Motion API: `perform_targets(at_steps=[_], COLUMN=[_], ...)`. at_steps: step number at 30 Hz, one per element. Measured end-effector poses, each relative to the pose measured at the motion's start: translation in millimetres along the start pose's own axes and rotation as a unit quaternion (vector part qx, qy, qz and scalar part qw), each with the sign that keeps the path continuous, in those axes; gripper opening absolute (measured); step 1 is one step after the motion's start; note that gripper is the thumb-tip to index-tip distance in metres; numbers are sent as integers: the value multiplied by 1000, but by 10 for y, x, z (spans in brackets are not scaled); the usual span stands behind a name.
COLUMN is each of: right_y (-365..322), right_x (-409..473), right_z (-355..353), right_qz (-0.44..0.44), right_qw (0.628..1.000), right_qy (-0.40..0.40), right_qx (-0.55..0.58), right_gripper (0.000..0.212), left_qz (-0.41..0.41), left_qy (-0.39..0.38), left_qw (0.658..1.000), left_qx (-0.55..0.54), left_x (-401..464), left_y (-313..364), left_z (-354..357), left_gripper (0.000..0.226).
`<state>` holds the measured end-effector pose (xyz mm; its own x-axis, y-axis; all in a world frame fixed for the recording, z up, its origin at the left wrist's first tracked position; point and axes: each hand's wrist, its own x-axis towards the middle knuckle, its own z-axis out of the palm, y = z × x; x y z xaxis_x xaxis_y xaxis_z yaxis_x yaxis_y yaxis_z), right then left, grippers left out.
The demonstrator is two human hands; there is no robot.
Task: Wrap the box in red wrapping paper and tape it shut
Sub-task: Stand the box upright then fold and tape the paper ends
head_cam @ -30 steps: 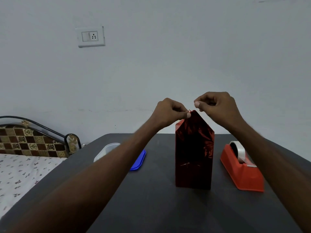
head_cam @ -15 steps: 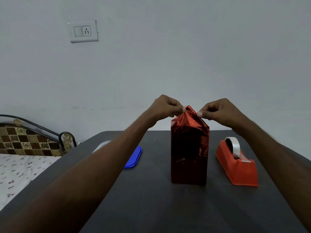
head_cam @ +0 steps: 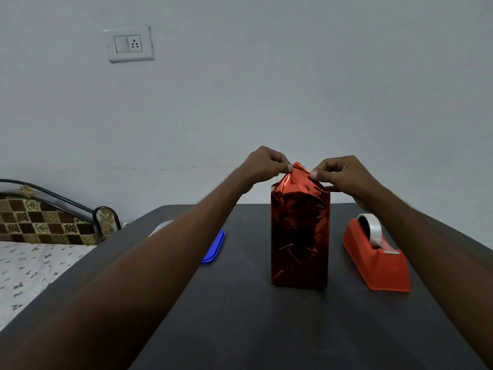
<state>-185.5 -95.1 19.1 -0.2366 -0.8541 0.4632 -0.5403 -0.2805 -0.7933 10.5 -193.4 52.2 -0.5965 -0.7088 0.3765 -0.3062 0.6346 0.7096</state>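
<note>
A tall box (head_cam: 299,236) covered in shiny red wrapping paper stands upright in the middle of the dark table (head_cam: 266,329). Its paper rises to a peaked fold at the top. My left hand (head_cam: 266,164) pinches the left side of that peak between thumb and fingers. My right hand (head_cam: 338,173) pinches the right side of the peak, a little lower. A red tape dispenser (head_cam: 378,260) with a roll of clear tape sits on the table to the right of the box.
A blue lid (head_cam: 214,248) and a pale container (head_cam: 160,228) lie left of the box, partly hidden by my left forearm. A bed with a patterned headboard (head_cam: 40,222) stands beyond the table's left edge. A grey wall rises behind the table.
The peak of the paper has been pressed lower and wider. My right hand has moved down and to the right along the fold. My left hand stays at the left of the peak.
</note>
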Motion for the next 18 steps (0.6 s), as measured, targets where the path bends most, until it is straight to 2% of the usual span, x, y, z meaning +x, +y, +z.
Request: perform_targets(at_steps=[8, 14, 18], right_y=[120, 180, 172], right_x=[26, -16, -58], right_z=[25, 101, 137], right_qz=[-9, -30, -45], right_qw=[1000, 999, 997], right_qy=[-6, 3, 16], right_qx=[-16, -44, -55], right_gripper=[11, 8, 8], left_qz=[-17, 12, 28], left_qy=[-16, 35, 58], left_qw=[1000, 996, 995], left_qx=[15, 76, 74], left_x=[4, -35, -68], left_y=[-39, -160, -243], left_z=[64, 168, 220], left_gripper=[14, 8, 6])
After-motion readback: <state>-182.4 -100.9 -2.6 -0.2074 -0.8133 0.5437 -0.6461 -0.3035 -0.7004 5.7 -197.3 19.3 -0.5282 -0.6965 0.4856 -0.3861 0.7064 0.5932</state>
